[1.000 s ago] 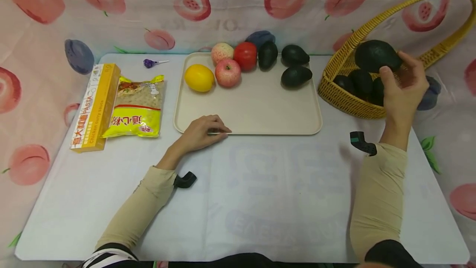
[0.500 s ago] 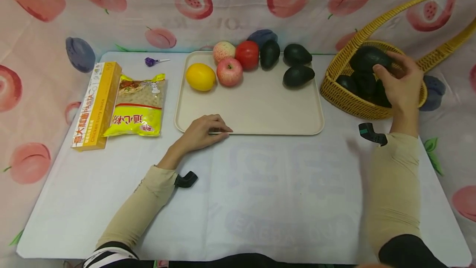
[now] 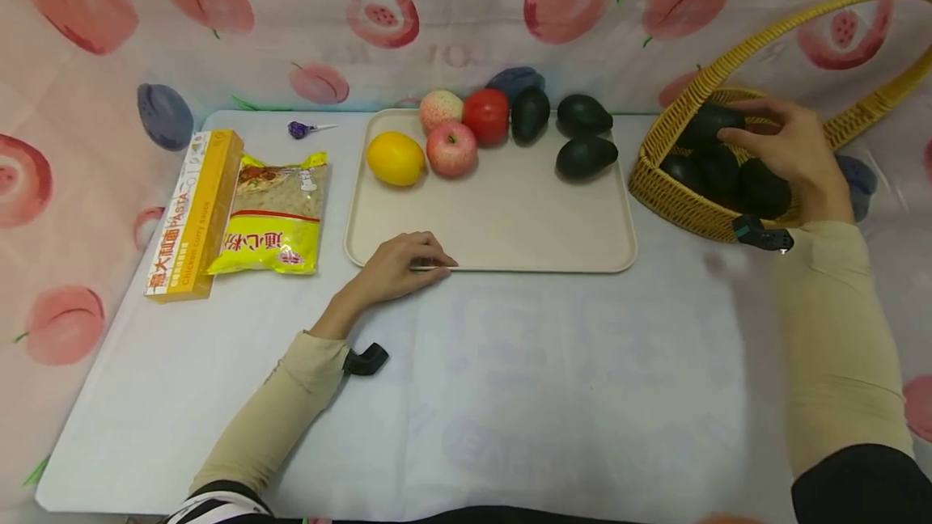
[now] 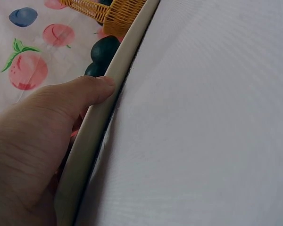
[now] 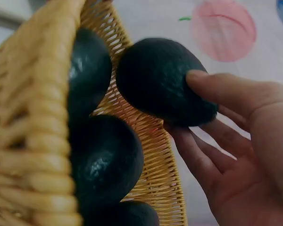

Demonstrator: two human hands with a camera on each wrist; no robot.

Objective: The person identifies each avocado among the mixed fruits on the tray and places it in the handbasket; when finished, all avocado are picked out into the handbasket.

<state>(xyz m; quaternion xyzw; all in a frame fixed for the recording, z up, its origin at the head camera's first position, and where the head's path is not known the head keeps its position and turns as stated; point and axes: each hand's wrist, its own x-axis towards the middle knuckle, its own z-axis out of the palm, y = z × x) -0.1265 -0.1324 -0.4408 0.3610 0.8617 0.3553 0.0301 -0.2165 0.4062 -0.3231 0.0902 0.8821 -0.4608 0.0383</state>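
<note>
My right hand point(image 3: 797, 148) grips a dark green avocado point(image 5: 155, 77) at the back of the yellow wicker basket point(image 3: 673, 204). In the right wrist view the thumb lies over it and the fingers are underneath. Several more avocados point(image 5: 106, 160) sit in the basket below it. With my left hand point(image 3: 400, 267) I pinch the front rim of the beige tray point(image 3: 510, 237); the left wrist view has the thumb on the outer side, the other fingers mostly hidden. A lemon point(image 3: 396, 158), an apple point(image 3: 451, 149), a speckled pale fruit point(image 3: 440, 108), a tomato point(image 3: 486, 116) and three avocados point(image 3: 586, 158) lie on the tray.
Left of the tray are a bag of macaroni point(image 3: 273, 217) and a yellow pasta box point(image 3: 195, 217). Behind them lies a purple lollipop point(image 3: 298, 130). The basket's tall handle point(image 3: 750, 43) arches over its opening. A fruit-print cloth point(image 3: 466, 23) hangs behind the white table point(image 3: 510, 395).
My right hand has lowered the avocado from above the basket into its back part, while the forearm shifted right. The left hand stays on the tray rim.
</note>
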